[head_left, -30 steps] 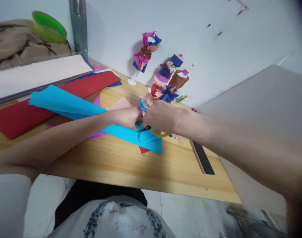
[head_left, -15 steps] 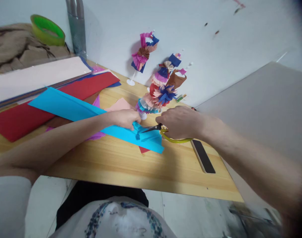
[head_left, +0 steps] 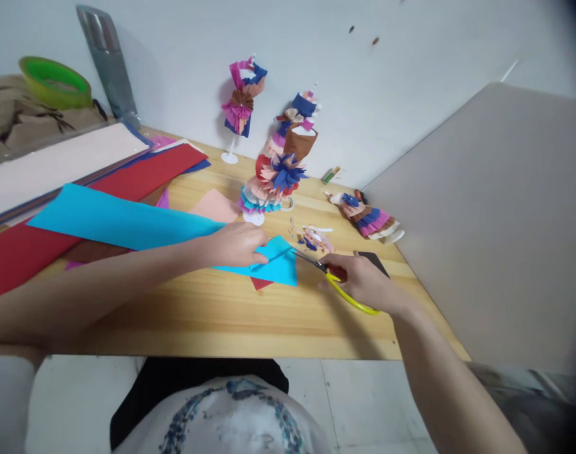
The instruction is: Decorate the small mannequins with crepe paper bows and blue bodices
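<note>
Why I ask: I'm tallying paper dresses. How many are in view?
4: a magenta dress standing at left; a brown-topped dress in the middle; a blue-topped dress partly hidden behind it; a striped dress lying at right. More may be hidden.

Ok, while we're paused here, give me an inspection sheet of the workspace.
Surface: wooden table, its left side largely covered by coloured sheets.
Job's things: blue paper, lying across a red sheet; yellow-handled scissors, tips near the blue paper's right end.
Clutter: paper scraps; a dark flat slab, partly hidden; one paper dress lying down; three upright paper dresses.
Grips: left grip on the blue paper, pinch unclear; right grip closed on the scissors.
Cables: nothing seen.
Surroundings: white wall behind, grey panel at right, bottle and green tape roll far left.
</note>
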Available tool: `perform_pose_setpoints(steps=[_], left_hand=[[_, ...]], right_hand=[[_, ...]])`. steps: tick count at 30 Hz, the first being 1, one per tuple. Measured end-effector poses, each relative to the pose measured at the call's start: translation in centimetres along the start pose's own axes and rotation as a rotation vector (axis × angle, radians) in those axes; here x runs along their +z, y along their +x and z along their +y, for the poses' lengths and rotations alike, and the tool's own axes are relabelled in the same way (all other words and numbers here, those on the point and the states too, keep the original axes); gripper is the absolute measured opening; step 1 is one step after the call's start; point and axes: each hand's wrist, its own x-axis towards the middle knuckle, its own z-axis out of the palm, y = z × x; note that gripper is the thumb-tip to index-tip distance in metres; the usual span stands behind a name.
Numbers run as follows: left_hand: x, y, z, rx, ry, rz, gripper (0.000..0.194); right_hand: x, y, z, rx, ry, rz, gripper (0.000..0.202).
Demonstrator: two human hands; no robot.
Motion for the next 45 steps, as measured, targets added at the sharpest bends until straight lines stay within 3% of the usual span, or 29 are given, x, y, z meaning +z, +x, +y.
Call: perform_pose_setpoints(steps=[4, 8, 17, 22, 26, 35, 45], left_hand=[[2.4, 1.5, 2.0, -0.092, 0.08, -0.072, 0.04], [3.6, 2.3, 2.2, -0.181, 0.061, -0.017, 0.014], [1.5, 1.7, -2.0, -0.377, -0.414, 0.107, 0.02], [0.2, -0.8, -3.9, -0.453, -0.736, 0.136, 0.019], [-0.1, -2.4, -5.1, -0.515, -1.065, 0.193, 0.019], [0.9, -2.6, -6.0, -0.526, -1.099, 0.233, 0.018], [1.1, -2.6, -5.8, -0.459, -1.139, 0.243, 0.017]], right_hand=[[1.2, -0.4, 0.3, 0.031, 0.141, 0.017, 0.029], [1.6, -0.3, 0.5, 0.011, 0.195, 0.032, 0.026], [1.4, 1.0, 1.7, -0.232, 0.297, -0.089, 0.034], [1.6, 2.1, -0.3, -0.401, 0.149, -0.048, 0.025], [2.1, 3.4, -2.2, -0.383, -0.064, 0.028, 0.026], [3.5, 5.4, -4.4, -0.419, -0.211, 0.172, 0.028], [4.3, 6.4, -4.5, -0.462, -0.22, 0.098, 0.028]])
